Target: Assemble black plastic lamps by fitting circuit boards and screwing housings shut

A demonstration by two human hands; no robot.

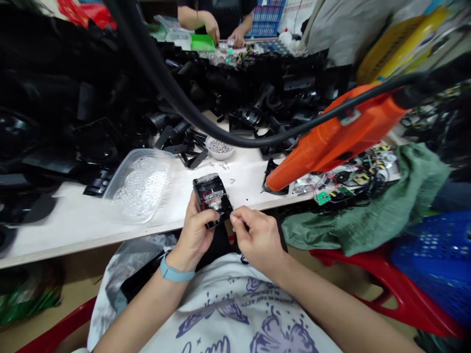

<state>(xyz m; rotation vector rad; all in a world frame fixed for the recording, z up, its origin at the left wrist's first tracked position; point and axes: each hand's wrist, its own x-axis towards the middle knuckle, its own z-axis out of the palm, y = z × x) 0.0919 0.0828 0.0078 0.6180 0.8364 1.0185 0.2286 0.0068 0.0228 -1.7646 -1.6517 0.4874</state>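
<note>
My left hand [193, 230] grips a small black plastic housing [212, 197] from below, with red wires [209, 196] showing inside its open face. My right hand [255, 235] comes in from the right, its pinched fingertips at the housing's lower right edge. Whatever lies between those fingertips is too small or too hidden to make out. Both hands are just above the front edge of the white workbench [73, 230].
A transparent plastic tub [138, 185] and a bowl of small metal pieces [220, 148] sit nearby. An orange heat gun [331, 139] lies right, beside circuit boards and wires [340, 186]. Black plastic parts [243, 83] are heaped behind. A co-worker's hands [224, 34] work across the bench.
</note>
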